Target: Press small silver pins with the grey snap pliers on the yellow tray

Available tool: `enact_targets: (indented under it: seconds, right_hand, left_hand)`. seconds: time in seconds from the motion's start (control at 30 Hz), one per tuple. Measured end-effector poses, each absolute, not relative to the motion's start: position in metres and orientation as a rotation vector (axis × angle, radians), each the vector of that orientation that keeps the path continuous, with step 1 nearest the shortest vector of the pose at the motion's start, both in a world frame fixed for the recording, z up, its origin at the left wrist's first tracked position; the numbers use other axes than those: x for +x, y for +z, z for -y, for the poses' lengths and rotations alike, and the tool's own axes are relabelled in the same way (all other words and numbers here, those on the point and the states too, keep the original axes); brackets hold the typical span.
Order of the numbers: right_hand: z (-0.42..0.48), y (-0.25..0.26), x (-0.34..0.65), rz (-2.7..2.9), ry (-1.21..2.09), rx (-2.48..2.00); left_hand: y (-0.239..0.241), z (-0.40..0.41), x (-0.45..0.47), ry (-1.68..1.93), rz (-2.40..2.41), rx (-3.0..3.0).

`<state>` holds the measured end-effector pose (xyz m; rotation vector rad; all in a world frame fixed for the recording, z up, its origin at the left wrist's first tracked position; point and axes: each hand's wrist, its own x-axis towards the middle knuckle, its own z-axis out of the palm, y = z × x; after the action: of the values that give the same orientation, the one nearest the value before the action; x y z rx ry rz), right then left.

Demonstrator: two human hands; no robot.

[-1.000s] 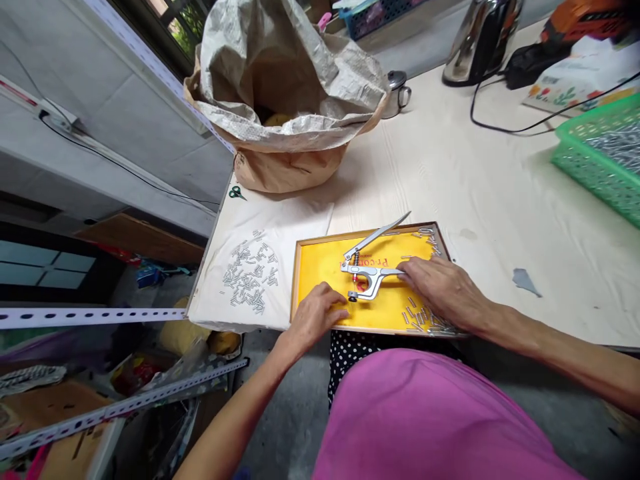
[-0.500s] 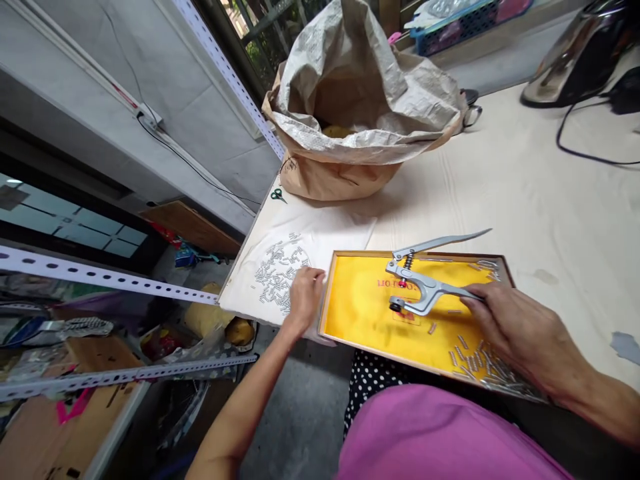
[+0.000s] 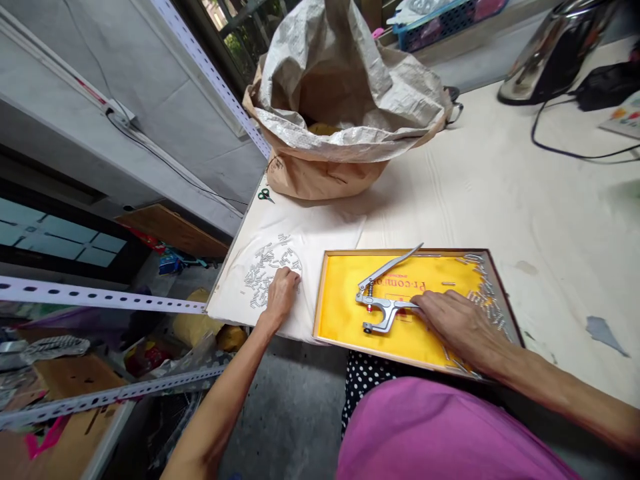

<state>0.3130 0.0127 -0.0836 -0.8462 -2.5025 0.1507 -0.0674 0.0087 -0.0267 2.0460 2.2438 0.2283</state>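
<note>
One silver press tool, lever raised, handle clamped in right hand; left hand, grip unclear.

Positions are relative to view centre. Open sack: 12 o'clock, standing on the bench. Blue basket: 1 o'clock. Metal kettle: 2 o'clock. Grey scrap: 4 o'clock. Wooden board: 9 o'clock. Green-handled scissors: 10 o'clock, near the sack.
</note>
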Motion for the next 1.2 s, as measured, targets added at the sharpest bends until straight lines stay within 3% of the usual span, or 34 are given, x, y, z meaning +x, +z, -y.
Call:
enact_targets:
  seconds: [0.17, 0.5, 0.8, 1.2]
  right_hand:
    - [-0.012, -0.084, 0.309, 2.600, 0.263, -0.932]
    - [-0.011, -0.075, 0.306, 2.656, 0.253, -0.956]
    - [-0.012, -0.066, 0.308, 2.628, 0.188, -0.866]
    - [-0.011, -0.069, 0.307, 2.675, 0.225, -0.917]
  left_hand:
    - [-0.012, 0.011, -0.012, 0.697, -1.996, 1.615]
    - [-0.040, 0.041, 0.049, 0.376, -1.880, 2.030]
    - [-0.028, 0.039, 0.066, 0.634, -1.756, 0.855]
    - [-0.025, 0.032, 0.078, 0.575, -1.779, 0.832]
